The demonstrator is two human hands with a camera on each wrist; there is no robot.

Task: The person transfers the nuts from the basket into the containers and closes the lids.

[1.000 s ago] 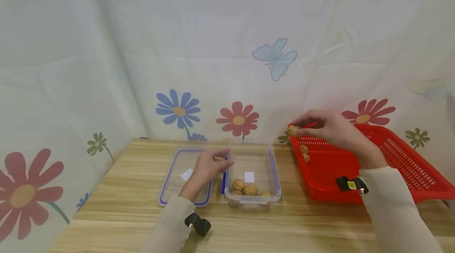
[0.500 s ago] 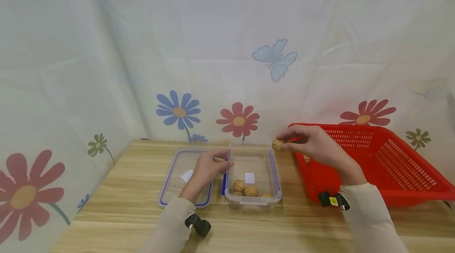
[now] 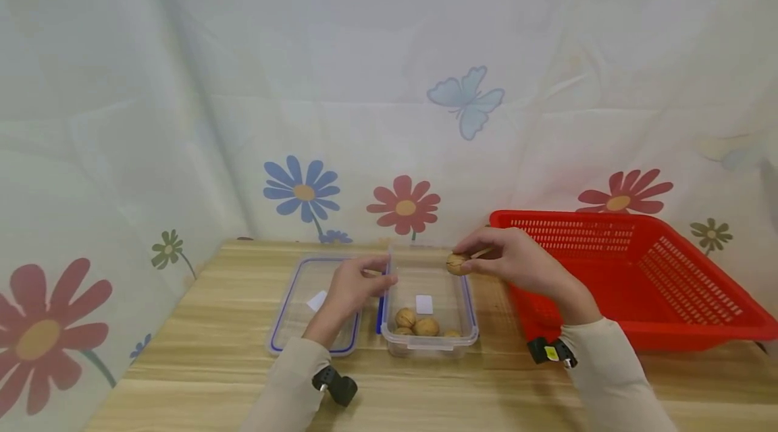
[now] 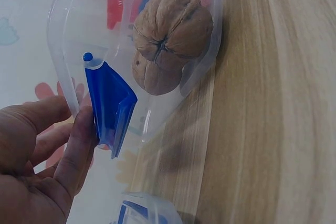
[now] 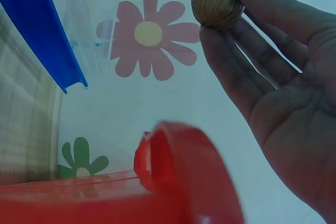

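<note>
While the right hand pinched one walnut over the clear box, at its 1 o'clock edge, it could slip and bounce out. The left hand gripped the box's rim. I counted one red basket, one lid, three or four walnuts inside.

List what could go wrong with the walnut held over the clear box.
1. The right hand pinches the walnut only at its fingertips above the clear box's right rim; a slip could send it onto the table.
2. The left hand holds the box just at its blue clasp, so a hard drop might shift or tip it.
</note>
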